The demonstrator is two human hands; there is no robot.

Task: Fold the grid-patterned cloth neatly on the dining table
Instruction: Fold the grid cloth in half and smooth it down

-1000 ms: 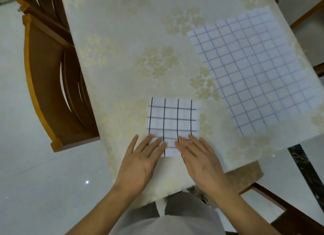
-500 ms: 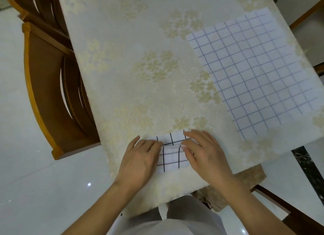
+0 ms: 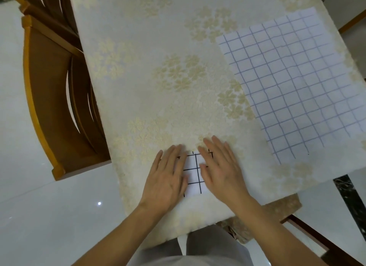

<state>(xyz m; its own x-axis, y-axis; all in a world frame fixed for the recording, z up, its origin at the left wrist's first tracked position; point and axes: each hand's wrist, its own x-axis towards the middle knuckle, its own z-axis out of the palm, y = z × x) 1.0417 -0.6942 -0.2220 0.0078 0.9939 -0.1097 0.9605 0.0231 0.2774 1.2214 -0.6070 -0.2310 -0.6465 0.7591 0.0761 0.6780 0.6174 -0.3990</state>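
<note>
A small white cloth with a black grid [image 3: 193, 172] lies folded near the front edge of the dining table [image 3: 150, 83], which carries a cream floral tablecloth. My left hand [image 3: 168, 176] lies flat on the cloth's left part, fingers straight. My right hand [image 3: 219, 168] presses flat on its right part, fingertips reaching past the far edge. Only a narrow strip of the cloth shows between the two hands.
A larger white cloth with a blue grid [image 3: 297, 83] lies spread flat at the table's right side. A wooden chair [image 3: 57, 99] stands at the table's left. Another chair's cushioned seat [image 3: 277, 210] juts out under the front right edge.
The far half of the black-grid cloth was brought toward me and folded over, making it half as deep. Both hands then flattened and moved forward onto the folded cloth.
</note>
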